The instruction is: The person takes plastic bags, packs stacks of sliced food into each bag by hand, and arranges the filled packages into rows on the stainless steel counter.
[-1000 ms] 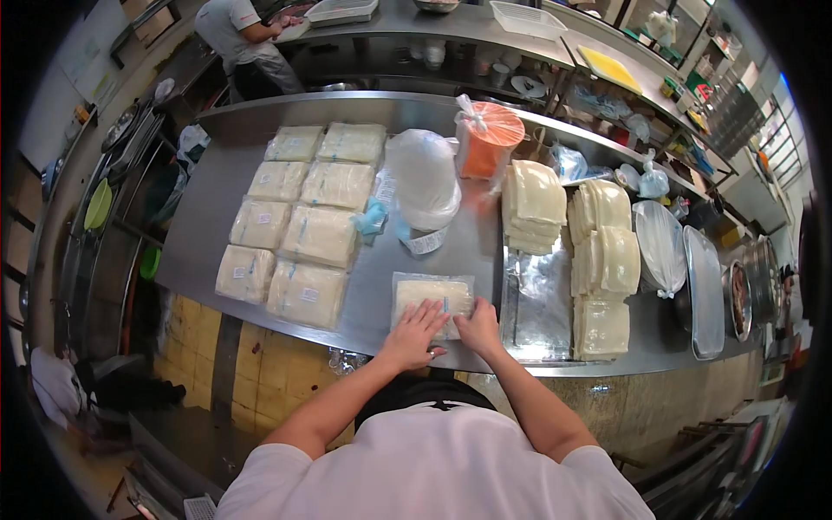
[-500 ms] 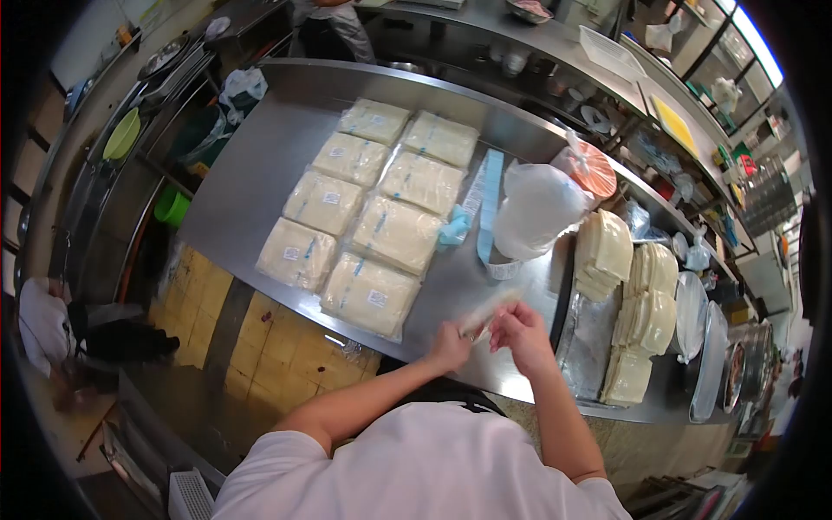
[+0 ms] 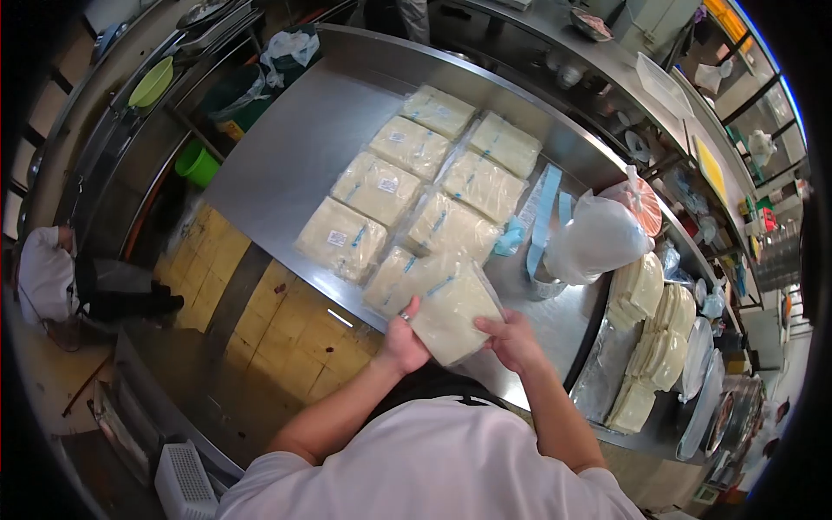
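Note:
Between my two hands is a clear plastic packet of flat cream-coloured sheets (image 3: pixel 455 314) with a blue printed stripe. My left hand (image 3: pixel 405 343) grips its left edge, and my right hand (image 3: pixel 513 341) pinches the right edge. The held packet is tilted and hides part of another packet (image 3: pixel 386 279) behind it on the table. Similar packets (image 3: pixel 378 185) lie in two rows beyond, some with white labels.
A steel table (image 3: pixel 269 143) bears the packets. To the right are a roll of blue-striped film (image 3: pixel 541 221), a white plastic bag (image 3: pixel 598 236) and a tray (image 3: pixel 596 381) with stacks of cream sheets (image 3: pixel 663 338). A person (image 3: pixel 52 277) stands at far left.
My hands were close together over something blurred at the near table edge. They are now farther apart, holding the packet flat side up. The camera view has shifted, moving the table contents rightward.

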Tool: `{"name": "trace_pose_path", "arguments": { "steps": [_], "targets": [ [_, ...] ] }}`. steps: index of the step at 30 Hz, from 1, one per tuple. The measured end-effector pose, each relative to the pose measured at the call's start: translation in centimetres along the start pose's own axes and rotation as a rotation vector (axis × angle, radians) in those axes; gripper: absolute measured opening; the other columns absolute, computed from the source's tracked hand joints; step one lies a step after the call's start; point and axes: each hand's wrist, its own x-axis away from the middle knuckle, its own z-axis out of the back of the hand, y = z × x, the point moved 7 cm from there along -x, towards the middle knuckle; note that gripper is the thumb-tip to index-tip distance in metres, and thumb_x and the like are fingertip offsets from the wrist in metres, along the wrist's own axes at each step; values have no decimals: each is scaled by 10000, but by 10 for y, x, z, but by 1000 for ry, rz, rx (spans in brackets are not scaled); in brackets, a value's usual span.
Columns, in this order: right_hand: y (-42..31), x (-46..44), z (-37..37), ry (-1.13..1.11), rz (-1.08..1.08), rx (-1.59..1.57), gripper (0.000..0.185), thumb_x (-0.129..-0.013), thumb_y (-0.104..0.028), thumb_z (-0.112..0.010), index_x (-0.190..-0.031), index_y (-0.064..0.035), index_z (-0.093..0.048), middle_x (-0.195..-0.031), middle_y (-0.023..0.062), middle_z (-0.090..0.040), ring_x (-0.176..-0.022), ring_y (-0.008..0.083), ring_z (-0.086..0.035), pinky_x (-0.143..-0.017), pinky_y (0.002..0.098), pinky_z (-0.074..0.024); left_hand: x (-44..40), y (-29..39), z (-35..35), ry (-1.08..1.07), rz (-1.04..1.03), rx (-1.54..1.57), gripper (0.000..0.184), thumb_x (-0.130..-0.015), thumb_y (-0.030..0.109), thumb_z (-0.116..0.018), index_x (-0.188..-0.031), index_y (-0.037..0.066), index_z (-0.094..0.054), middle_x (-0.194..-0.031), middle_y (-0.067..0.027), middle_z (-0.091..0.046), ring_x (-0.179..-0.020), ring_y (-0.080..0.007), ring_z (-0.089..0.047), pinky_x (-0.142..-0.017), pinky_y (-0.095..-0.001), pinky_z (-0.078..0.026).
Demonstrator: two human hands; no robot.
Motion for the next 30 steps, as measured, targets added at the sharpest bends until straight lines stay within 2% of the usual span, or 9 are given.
{"name": "trace_pose_path", "arguments": {
  "steps": [4, 7, 10, 13, 16, 20, 23, 26, 30],
  "targets": [
    [-9, -30, -34, -18, 54, 152, 478, -900, -139, -790, -1296, 50, -602, -1144, 108, -712, -958, 169, -693, -782, 328, -556, 19, 45, 14, 60, -98, -20, 588, -1070, 396, -498, -1513, 18, -418, -1503, -136, -521, -1385, -309, -496, -1179, -490, -366],
    [0, -59, -40, 81, 75, 165, 398, -903, -129, -780, -1226, 46, -625, -1061, 101, -715, -865, 159, -698, -706, 308, -556, 13, 70, 68, 225, -231, -204, 503, -1053, 311, -571, -1442, 4, -483, -1370, -128, -613, -1248, -274, -606, -1074, -448, -474],
    [31, -98, -23, 164, 50, 279, 289, -884, -137, -784, -1097, 11, -657, -853, 61, -682, -674, 143, -643, -598, 313, -537, 18, 84, 126, 585, -168, -470, 369, -1032, 210, -622, -1328, -1, -559, -1214, -99, -676, -1067, -223, -681, -911, -378, -560],
    [23, -97, -27, 153, 74, 269, 238, -881, -93, -768, -1051, 10, -635, -817, 57, -655, -613, 146, -628, -530, 294, -517, 17, 93, 120, 526, -232, -522, 297, -1025, 185, -641, -1251, -2, -595, -1138, -74, -696, -965, -190, -696, -800, -340, -582],
    [-15, -77, -49, 171, 144, 213, 253, -861, -73, -781, -1048, 18, -638, -806, 47, -655, -637, 143, -639, -545, 291, -515, 12, 112, 85, 509, -317, -464, 280, -1020, 169, -646, -1240, 0, -608, -1139, -68, -696, -981, -192, -695, -802, -337, -580],
    [-83, -42, -94, 85, 269, 110, 320, -851, -62, -788, -1115, 24, -628, -934, 92, -695, -763, 166, -696, -628, 319, -577, -1, 154, 13, 282, -395, -300, 426, -1048, 265, -587, -1388, 13, -530, -1331, -116, -644, -1193, -263, -646, -1019, -418, -521],
    [-112, -10, -126, -97, 281, 16, 377, -865, -75, -781, -1183, 24, -605, -1038, 122, -704, -866, 201, -722, -725, 372, -620, 14, 162, -85, -237, -281, -60, 539, -1044, 317, -564, -1476, 12, -457, -1462, -154, -561, -1327, -311, -563, -1143, -481, -424],
    [-114, 13, -131, -268, 208, 40, 398, -907, -123, -757, -1229, 25, -579, -1097, 132, -692, -929, 229, -719, -787, 405, -636, 16, 154, -84, -408, -164, -170, 605, -1022, 310, -578, -1523, 13, -413, -1501, -176, -524, -1369, -339, -524, -1181, -508, -374],
    [-98, -12, -59, -169, 110, -159, 456, -980, -262, -687, -1322, 13, -561, -1221, 154, -668, -1057, 242, -698, -819, 413, -623, 11, 121, -47, -255, 75, -101, 619, -1005, 268, -590, -1530, 0, -400, -1500, -187, -524, -1380, -358, -514, -1183, -513, -374]
  ]
}}
